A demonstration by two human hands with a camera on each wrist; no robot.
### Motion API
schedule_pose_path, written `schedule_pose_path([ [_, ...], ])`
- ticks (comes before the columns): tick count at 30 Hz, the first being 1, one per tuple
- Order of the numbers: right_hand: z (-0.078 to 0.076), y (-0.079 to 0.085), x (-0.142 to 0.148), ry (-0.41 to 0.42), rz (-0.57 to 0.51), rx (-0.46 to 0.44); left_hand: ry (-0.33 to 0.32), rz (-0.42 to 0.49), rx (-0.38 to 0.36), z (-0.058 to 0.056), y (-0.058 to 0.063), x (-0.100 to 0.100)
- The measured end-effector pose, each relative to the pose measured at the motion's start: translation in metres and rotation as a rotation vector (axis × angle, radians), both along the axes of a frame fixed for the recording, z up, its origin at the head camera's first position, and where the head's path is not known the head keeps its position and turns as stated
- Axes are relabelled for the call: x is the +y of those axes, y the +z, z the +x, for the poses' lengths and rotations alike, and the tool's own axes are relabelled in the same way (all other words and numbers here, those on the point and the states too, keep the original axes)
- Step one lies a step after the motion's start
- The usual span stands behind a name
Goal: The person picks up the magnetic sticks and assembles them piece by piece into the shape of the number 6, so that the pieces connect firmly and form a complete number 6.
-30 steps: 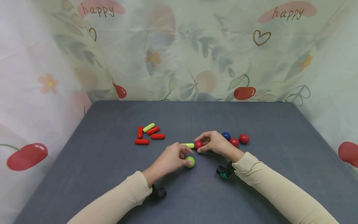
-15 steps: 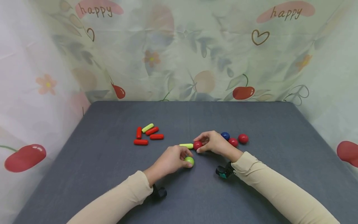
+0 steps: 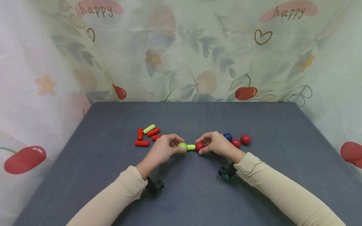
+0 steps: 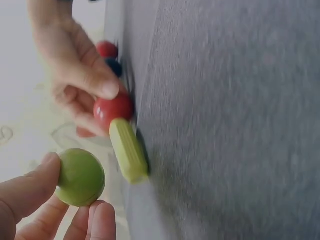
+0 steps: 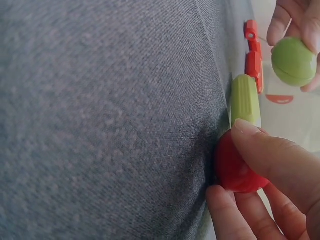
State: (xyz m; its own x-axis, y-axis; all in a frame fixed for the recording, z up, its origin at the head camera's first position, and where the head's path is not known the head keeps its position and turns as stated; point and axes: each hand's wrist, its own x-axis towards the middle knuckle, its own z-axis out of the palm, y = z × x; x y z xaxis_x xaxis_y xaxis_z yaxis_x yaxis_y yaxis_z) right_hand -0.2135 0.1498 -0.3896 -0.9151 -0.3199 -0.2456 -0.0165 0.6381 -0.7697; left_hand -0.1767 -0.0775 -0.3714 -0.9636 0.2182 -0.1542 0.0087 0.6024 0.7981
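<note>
Pinching a green ball [image 3: 182, 145], the left hand [image 3: 164, 148] hovered near the frame's centre; just right, the right hand [image 3: 217, 144] gripped a red ball [image 3: 199, 146] touching a yellow-green stick [image 3: 191, 147].

long beige fabric sleeves [image 3: 285, 188], bunched cuffs [image 3: 135, 182], black left-wrist device [image 3: 154, 185], black right-wrist device [image 3: 227, 171], teal patch [image 3: 225, 176] on it

Before you, a smooth, glossy red ball [image 5: 236, 167], a smooth, softly shiny green ball [image 4: 81, 177], a ridged, plastic-looking yellow-green stick [image 5: 244, 100], a matt, woven-cloth tabletop [image 3: 192, 197]
</note>
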Motion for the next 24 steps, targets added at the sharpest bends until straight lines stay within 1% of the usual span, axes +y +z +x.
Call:
schedule_pose_path([
  [4,0.001,0.001,0.0,-0.009,0.009,0.0,0.047,0.01,0.021,-0.006,-0.001,-0.009],
  [10,0.001,0.001,0.0,-0.013,0.01,-0.001,0.074,-0.012,0.02,-0.012,-0.008,-0.015],
  [15,0.0,0.001,0.001,-0.003,0.008,-0.003,0.081,-0.046,0.018,-0.014,-0.013,-0.015],
  [24,-0.001,-0.001,0.001,0.006,-0.006,-0.003,0.077,-0.073,0.006,-0.016,-0.016,-0.015],
])
